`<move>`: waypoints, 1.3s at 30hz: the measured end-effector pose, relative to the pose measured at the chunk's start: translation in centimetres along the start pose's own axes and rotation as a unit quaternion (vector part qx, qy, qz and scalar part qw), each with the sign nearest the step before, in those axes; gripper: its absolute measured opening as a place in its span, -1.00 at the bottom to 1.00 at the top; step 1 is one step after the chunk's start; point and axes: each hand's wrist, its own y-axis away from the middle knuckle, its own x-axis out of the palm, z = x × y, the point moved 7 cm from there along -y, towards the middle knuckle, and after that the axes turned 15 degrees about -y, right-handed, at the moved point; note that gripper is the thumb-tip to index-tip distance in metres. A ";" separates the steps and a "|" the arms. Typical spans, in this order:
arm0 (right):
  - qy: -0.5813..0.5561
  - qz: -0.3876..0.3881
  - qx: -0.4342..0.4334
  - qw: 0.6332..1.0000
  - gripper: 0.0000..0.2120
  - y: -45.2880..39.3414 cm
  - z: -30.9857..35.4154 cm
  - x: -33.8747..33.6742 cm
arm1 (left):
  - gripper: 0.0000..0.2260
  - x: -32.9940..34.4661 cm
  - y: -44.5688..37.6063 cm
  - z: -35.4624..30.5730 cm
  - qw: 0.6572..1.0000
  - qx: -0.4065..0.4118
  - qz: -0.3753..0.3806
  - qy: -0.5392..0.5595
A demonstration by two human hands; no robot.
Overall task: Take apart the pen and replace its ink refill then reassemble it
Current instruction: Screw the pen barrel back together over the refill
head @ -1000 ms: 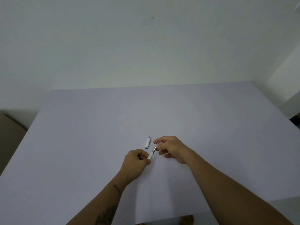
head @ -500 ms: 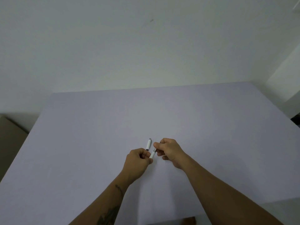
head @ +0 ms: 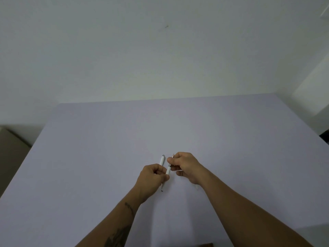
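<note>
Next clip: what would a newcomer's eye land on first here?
Two bare hands meet over the wide pale lilac table: the left hand pinches a slim white pen barrel, and the right hand grips its thin metal refill. A loose white pen cap lies just beyond the left hand.

On the pale lavender counter (head: 106,157), the left hand (head: 151,177) is closed around the white plastic barrel of a slim pen (head: 168,171), whose dark end pokes out below the fist. The right hand (head: 187,165) pinches the thin metallic front part of the pen (head: 172,158) between thumb and fingers. Just beside the left hand lies a separate short white pen section with a grey end (head: 162,160), flat on the counter.
</note>
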 end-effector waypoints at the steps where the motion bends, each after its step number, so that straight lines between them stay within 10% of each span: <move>1: 0.001 0.001 -0.002 1.000 -0.80 0.0 0.1 0.0 | -0.96 0.1 0.0 -0.2 1.000 0.000 0.000 0.004; 39: 0.079 0.137 0.052 0.986 -0.86 -3.4 1.3 -8.4 | -0.89 8.5 -0.4 -4.3 0.986 -0.141 -0.075 0.045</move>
